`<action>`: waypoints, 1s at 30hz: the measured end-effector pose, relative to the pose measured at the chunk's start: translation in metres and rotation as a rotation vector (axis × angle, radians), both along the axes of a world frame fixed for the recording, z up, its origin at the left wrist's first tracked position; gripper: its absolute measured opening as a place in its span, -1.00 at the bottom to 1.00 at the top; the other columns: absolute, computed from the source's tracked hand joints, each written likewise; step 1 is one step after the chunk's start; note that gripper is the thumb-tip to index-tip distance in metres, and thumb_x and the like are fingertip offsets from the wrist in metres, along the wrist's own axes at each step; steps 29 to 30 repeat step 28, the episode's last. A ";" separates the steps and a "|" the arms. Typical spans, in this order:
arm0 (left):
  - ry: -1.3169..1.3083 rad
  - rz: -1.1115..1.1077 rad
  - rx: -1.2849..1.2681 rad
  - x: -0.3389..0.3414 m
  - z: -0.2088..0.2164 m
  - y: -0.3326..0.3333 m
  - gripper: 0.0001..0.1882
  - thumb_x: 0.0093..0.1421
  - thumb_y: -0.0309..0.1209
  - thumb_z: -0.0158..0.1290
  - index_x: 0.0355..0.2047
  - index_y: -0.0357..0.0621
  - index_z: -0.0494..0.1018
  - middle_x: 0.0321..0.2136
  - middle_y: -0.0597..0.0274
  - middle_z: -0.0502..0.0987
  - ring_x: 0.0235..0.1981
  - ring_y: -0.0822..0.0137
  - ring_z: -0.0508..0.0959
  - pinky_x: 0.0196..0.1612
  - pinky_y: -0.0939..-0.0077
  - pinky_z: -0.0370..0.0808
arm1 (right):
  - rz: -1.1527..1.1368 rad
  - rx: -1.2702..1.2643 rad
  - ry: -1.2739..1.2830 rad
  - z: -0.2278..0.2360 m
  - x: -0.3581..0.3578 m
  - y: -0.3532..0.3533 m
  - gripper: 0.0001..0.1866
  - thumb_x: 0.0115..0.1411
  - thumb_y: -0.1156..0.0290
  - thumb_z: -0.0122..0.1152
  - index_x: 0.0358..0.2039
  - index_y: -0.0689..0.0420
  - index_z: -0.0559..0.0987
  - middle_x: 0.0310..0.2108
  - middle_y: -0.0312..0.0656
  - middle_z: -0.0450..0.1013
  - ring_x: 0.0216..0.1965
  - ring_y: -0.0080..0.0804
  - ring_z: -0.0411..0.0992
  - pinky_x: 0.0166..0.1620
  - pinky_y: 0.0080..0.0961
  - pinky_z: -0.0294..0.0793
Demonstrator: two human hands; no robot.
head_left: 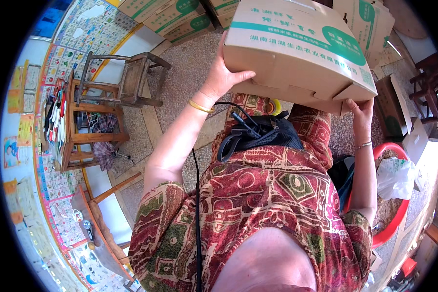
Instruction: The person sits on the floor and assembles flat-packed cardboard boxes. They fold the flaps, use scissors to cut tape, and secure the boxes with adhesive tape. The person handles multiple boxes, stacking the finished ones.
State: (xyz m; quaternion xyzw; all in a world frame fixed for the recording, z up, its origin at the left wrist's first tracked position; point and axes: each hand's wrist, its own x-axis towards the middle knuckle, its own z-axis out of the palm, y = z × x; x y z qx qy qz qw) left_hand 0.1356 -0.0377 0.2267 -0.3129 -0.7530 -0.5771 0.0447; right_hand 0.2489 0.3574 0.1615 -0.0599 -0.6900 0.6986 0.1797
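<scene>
A brown cardboard box (297, 53) with green print is held up in front of me, above my lap and knees. My left hand (224, 73) grips its left end, thumb lying along the near lower edge and the other fingers hidden behind the side. At the near right corner, my right hand (361, 114) holds the box with the thumb on its face; its other fingers are mostly hidden. The near side of the box shows slots and folded tabs. A black pouch (263, 134) with a cable rests on my lap below the box.
More printed cardboard boxes (175, 19) are stacked at the far left, and others (394, 104) stand at the right. A red tub (401, 214) with a white plastic bag (395, 177) is beside my right arm. Wooden stools (134, 80) and a wooden rack (73, 131) stand left.
</scene>
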 end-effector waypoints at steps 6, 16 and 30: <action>-0.029 0.096 0.055 -0.044 0.023 0.011 0.04 -0.14 -0.19 0.38 0.25 -0.18 0.00 0.07 0.12 0.32 0.10 0.29 0.33 0.17 0.40 0.28 | -0.078 0.159 0.054 0.049 -0.039 0.009 -0.32 0.03 0.35 0.35 0.12 0.24 0.28 -0.01 -0.16 0.37 0.00 -0.42 0.34 0.06 -0.51 0.34; -0.500 0.140 0.220 -0.071 0.016 0.036 -0.22 -0.01 -0.32 0.30 0.15 -0.26 0.15 -0.04 0.15 0.43 -0.01 0.27 0.43 0.00 0.37 0.43 | -0.121 0.204 -0.193 0.038 -0.075 0.029 -0.21 0.00 0.14 0.37 0.16 0.28 0.28 0.02 -0.03 0.36 0.02 -0.39 0.35 0.06 -0.51 0.34; -0.617 0.238 0.114 -0.085 -0.068 0.033 -0.27 0.01 -0.22 0.28 0.10 -0.24 0.20 -0.05 0.05 0.43 0.01 0.27 0.41 0.10 0.31 0.34 | -0.002 0.074 -0.311 -0.003 -0.101 0.035 -0.10 -0.04 0.08 0.40 0.22 0.23 0.21 0.14 0.06 0.26 0.13 -0.29 0.29 0.20 -0.41 0.21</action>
